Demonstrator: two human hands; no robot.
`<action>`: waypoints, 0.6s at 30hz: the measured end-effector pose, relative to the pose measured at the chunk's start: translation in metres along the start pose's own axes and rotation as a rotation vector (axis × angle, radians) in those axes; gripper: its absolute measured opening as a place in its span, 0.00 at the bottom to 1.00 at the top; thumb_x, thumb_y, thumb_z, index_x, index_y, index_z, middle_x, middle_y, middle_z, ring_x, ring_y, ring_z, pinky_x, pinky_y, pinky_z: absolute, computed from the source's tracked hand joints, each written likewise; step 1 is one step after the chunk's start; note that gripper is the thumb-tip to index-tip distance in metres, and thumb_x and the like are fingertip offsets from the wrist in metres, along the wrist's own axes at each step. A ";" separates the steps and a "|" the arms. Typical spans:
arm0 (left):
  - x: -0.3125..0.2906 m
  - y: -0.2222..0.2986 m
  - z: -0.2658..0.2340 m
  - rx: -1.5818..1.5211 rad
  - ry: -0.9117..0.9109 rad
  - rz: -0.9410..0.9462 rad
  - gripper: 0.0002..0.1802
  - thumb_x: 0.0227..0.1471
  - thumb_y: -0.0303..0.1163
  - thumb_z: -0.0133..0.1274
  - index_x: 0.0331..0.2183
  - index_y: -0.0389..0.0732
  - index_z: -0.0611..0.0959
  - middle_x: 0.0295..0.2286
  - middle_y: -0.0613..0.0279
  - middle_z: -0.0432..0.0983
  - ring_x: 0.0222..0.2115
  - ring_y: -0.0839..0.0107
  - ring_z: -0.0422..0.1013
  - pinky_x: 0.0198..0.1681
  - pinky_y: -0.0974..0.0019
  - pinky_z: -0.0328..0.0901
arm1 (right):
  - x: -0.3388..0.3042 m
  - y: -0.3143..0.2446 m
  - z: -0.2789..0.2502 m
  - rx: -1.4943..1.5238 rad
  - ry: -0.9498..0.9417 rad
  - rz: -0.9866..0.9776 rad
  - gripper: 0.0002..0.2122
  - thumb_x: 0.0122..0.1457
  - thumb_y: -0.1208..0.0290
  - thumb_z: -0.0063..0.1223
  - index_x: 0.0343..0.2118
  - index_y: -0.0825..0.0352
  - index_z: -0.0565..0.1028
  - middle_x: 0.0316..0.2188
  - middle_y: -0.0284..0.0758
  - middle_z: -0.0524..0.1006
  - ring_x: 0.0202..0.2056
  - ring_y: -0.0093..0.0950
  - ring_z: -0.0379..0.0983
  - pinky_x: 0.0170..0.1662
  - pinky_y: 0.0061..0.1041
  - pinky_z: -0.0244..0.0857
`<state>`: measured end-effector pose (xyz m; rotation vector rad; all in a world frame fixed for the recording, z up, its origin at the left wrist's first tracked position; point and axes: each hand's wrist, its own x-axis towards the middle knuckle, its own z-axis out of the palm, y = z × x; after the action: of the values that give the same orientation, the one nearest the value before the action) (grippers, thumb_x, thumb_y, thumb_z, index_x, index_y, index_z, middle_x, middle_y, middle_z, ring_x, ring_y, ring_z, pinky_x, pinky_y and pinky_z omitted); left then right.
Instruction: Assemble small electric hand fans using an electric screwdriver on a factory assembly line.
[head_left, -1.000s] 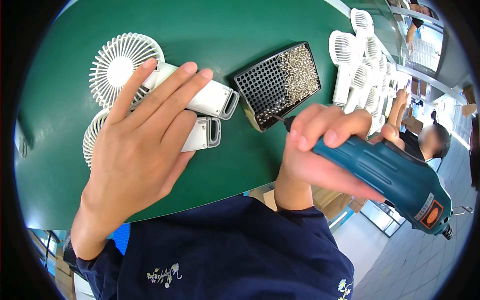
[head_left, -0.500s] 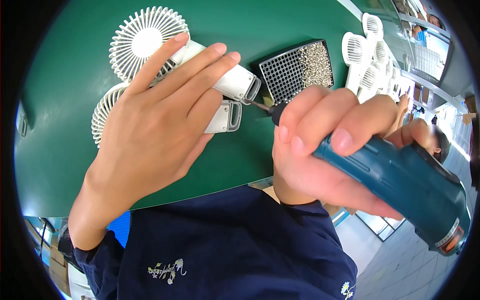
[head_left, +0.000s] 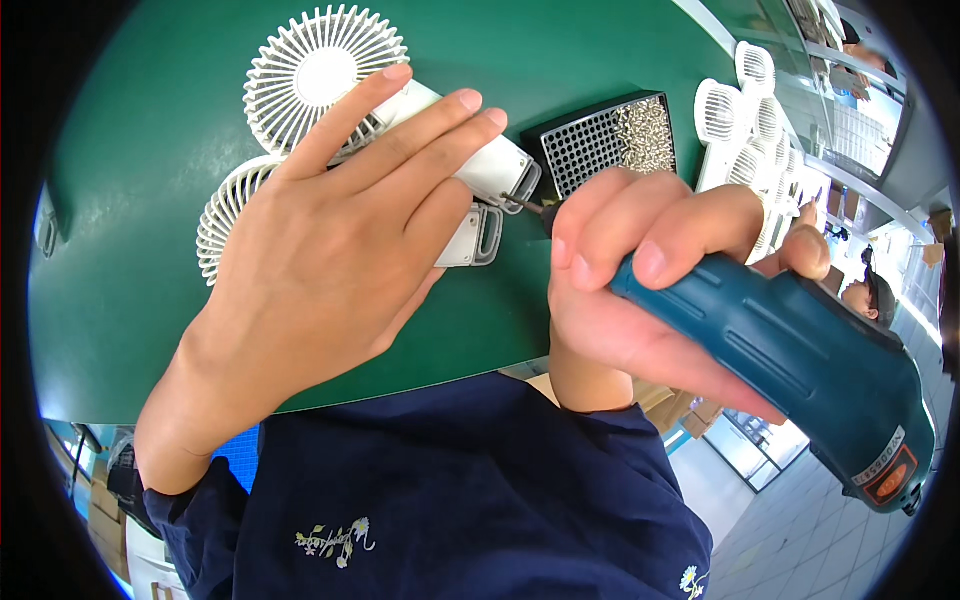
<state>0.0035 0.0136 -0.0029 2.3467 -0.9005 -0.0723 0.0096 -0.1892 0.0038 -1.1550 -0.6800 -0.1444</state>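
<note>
Two white handheld fans lie side by side on the green table (head_left: 140,330). Flat across both of them is my left hand (head_left: 310,240), its fingers stretched over the handle of the upper fan (head_left: 490,165). The lower fan (head_left: 468,240) is mostly covered by that hand; its round grille and handle end stick out. My right hand (head_left: 640,235) is wrapped around a dark teal electric screwdriver (head_left: 790,340). The thin bit (head_left: 522,203) points left and meets the end of the upper fan's handle, though a screw there is too small to make out.
Beyond the screwdriver's tip sits a black tray (head_left: 580,152) full of round holes, its right part filled with small silvery screws (head_left: 645,135). Several more white fans (head_left: 740,125) are piled along the table's right side. Another person (head_left: 872,290) is at the far right.
Both fans, my left hand and the screw tray now appear slightly further right in view. The bit stays at the upper fan's handle end, and the screwdriver's body sits a little lower.
</note>
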 end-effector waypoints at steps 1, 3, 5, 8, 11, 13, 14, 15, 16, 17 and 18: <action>0.001 0.000 0.001 0.004 0.000 0.002 0.16 0.31 0.28 0.62 0.27 0.38 0.76 0.54 0.58 0.67 0.59 0.64 0.59 0.63 0.48 0.50 | 0.000 0.000 -0.002 0.000 -0.011 -0.004 0.40 0.53 0.28 0.34 0.61 0.54 0.56 0.30 0.38 0.68 0.17 0.31 0.64 0.19 0.30 0.60; 0.001 0.001 0.001 0.020 -0.008 0.012 0.16 0.31 0.28 0.62 0.27 0.38 0.75 0.54 0.58 0.67 0.59 0.64 0.59 0.63 0.48 0.50 | 0.001 0.001 -0.004 -0.002 -0.031 -0.011 0.39 0.54 0.28 0.35 0.60 0.55 0.56 0.29 0.37 0.68 0.16 0.31 0.63 0.18 0.29 0.59; 0.002 0.001 0.001 0.017 -0.015 0.005 0.16 0.31 0.28 0.62 0.27 0.38 0.75 0.54 0.57 0.67 0.59 0.63 0.59 0.63 0.48 0.49 | 0.001 0.001 -0.007 -0.004 -0.052 -0.018 0.39 0.54 0.29 0.36 0.60 0.55 0.56 0.29 0.37 0.68 0.15 0.30 0.63 0.18 0.29 0.59; 0.003 0.001 0.000 0.008 -0.033 0.008 0.16 0.31 0.28 0.62 0.28 0.38 0.75 0.55 0.57 0.66 0.59 0.62 0.59 0.63 0.48 0.49 | 0.002 -0.001 -0.004 -0.004 0.008 -0.084 0.37 0.55 0.31 0.38 0.59 0.56 0.57 0.28 0.36 0.68 0.14 0.29 0.63 0.17 0.28 0.59; 0.005 0.002 -0.001 0.009 -0.051 0.011 0.17 0.31 0.28 0.63 0.28 0.37 0.75 0.56 0.56 0.65 0.59 0.61 0.58 0.63 0.48 0.48 | 0.007 -0.022 -0.008 -0.032 0.130 -0.149 0.33 0.58 0.34 0.38 0.54 0.58 0.60 0.28 0.36 0.69 0.15 0.26 0.64 0.16 0.25 0.60; 0.005 0.004 -0.002 0.013 -0.053 0.014 0.17 0.31 0.28 0.63 0.28 0.37 0.75 0.56 0.55 0.65 0.60 0.61 0.58 0.63 0.48 0.48 | 0.005 -0.030 -0.021 -0.074 0.181 -0.150 0.33 0.58 0.33 0.33 0.51 0.60 0.62 0.28 0.36 0.69 0.15 0.25 0.64 0.15 0.25 0.59; 0.004 0.004 -0.004 0.031 -0.073 0.006 0.17 0.31 0.28 0.63 0.28 0.37 0.75 0.56 0.55 0.65 0.60 0.61 0.58 0.64 0.48 0.48 | -0.002 -0.030 -0.025 -0.098 0.247 -0.152 0.35 0.56 0.30 0.32 0.54 0.57 0.60 0.27 0.36 0.69 0.14 0.28 0.65 0.14 0.27 0.60; 0.004 0.003 -0.004 0.047 -0.094 0.001 0.17 0.31 0.27 0.63 0.28 0.37 0.75 0.56 0.55 0.65 0.60 0.61 0.58 0.64 0.48 0.48 | -0.008 -0.029 -0.029 -0.125 0.313 -0.154 0.37 0.54 0.28 0.32 0.57 0.54 0.58 0.26 0.36 0.68 0.14 0.30 0.65 0.14 0.29 0.61; 0.005 0.003 -0.005 0.052 -0.116 0.003 0.17 0.31 0.27 0.63 0.29 0.37 0.75 0.56 0.55 0.64 0.60 0.60 0.57 0.64 0.48 0.48 | -0.013 -0.024 -0.030 -0.109 0.408 -0.191 0.40 0.53 0.25 0.26 0.57 0.55 0.57 0.25 0.36 0.68 0.12 0.29 0.64 0.12 0.27 0.60; 0.007 0.004 -0.006 0.048 -0.113 0.008 0.17 0.31 0.27 0.63 0.29 0.37 0.75 0.56 0.55 0.64 0.60 0.60 0.57 0.64 0.48 0.48 | -0.015 -0.023 -0.034 -0.115 0.406 -0.192 0.40 0.53 0.25 0.26 0.57 0.55 0.57 0.25 0.36 0.68 0.12 0.29 0.64 0.12 0.27 0.60; 0.007 0.005 -0.007 0.055 -0.128 0.009 0.17 0.32 0.27 0.62 0.29 0.37 0.75 0.56 0.55 0.64 0.60 0.60 0.57 0.64 0.48 0.48 | -0.017 -0.022 -0.035 -0.082 0.420 -0.200 0.40 0.52 0.25 0.25 0.57 0.55 0.56 0.25 0.36 0.67 0.12 0.29 0.64 0.12 0.27 0.61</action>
<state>0.0079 0.0100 0.0064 2.4106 -0.9864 -0.1990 0.0007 -0.2333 0.0035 -1.0880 -0.4165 -0.5719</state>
